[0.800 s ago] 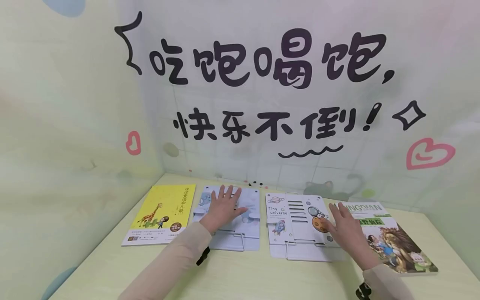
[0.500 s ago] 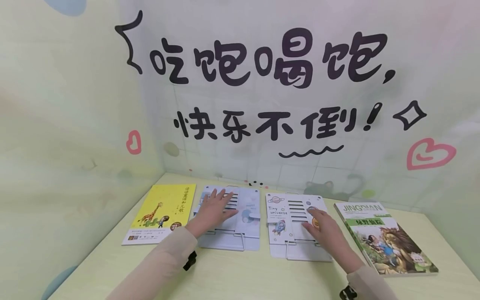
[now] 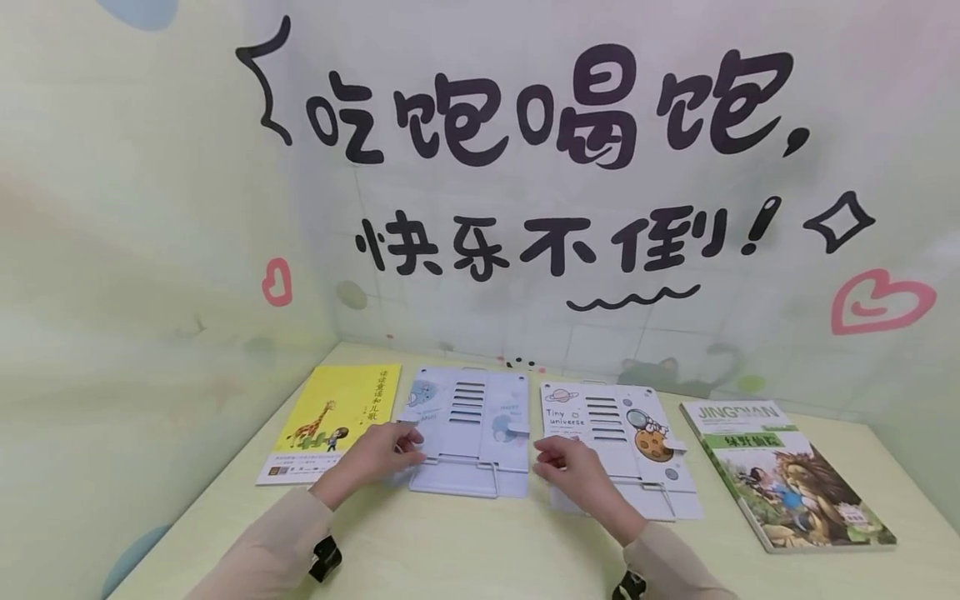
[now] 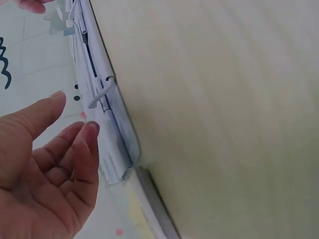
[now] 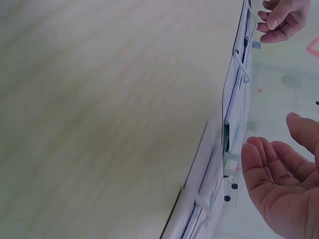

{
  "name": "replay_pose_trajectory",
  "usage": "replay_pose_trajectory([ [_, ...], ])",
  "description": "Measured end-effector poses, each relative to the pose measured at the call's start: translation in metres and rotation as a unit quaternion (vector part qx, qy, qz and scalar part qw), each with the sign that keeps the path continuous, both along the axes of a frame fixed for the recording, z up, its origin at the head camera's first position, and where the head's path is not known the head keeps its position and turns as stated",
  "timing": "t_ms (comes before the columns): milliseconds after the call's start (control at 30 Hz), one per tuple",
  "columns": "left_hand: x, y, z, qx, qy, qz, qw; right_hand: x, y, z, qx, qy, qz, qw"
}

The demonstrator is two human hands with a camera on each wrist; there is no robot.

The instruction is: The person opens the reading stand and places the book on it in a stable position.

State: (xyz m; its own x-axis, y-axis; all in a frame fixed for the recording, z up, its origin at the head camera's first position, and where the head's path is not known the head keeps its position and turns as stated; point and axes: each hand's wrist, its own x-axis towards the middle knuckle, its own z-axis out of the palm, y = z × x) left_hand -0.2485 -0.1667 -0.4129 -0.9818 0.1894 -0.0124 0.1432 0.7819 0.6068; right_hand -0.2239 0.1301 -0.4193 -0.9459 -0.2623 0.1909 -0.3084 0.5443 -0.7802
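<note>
Two folding book stands lie flat side by side on the table: a pale blue one (image 3: 472, 442) and a white one (image 3: 622, 417) printed "Tiny universe" with a rocket and planets. Wire supports cross their lower parts. My left hand (image 3: 375, 457) hovers at the blue stand's lower left edge, fingers loosely bent and apart from the thumb. Over the white stand's lower left side is my right hand (image 3: 581, 477), its fingers likewise loosely curved. The left wrist view shows nothing in the left hand (image 4: 55, 169); in the right wrist view the right hand (image 5: 284, 184) holds nothing either.
A yellow book (image 3: 337, 408) with a giraffe lies left of the blue stand, partly behind my left hand. Right of the white stand lies a thicker illustrated book (image 3: 787, 483) with a lion. A printed curtain (image 3: 465, 317) borders the pale wooden table (image 3: 465, 550) at the back.
Both hands have drawn back toward me and to the left, from over the stands' upper parts to their lower left edges. Their fingers are more bent. The stands and books lie as before.
</note>
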Motion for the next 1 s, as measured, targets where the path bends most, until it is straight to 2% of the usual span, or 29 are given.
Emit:
replay_pose_trajectory([
  [133, 0.003, -0.003, -0.006, 0.024, -0.041, 0.006, 0.9989, -0.002, -0.015, -0.005, 0.0, -0.022, 0.031, 0.999],
  [300, 0.003, -0.004, -0.011, 0.033, -0.064, 0.011, 0.9973, -0.004, -0.03, -0.009, 0.012, -0.046, 0.059, 0.997],
  [500, 0.003, -0.003, -0.015, 0.035, -0.063, 0.007, 0.9974, -0.006, -0.042, -0.01, -0.011, -0.09, 0.063, 0.994],
  [767, 0.003, -0.002, -0.018, 0.043, -0.059, 0.002, 0.9974, -0.008, -0.052, -0.013, -0.04, -0.116, 0.059, 0.991],
  [1000, 0.005, 0.0, -0.017, 0.033, -0.037, -0.004, 0.9988, -0.01, -0.057, -0.017, -0.023, -0.116, 0.048, 0.992],
])
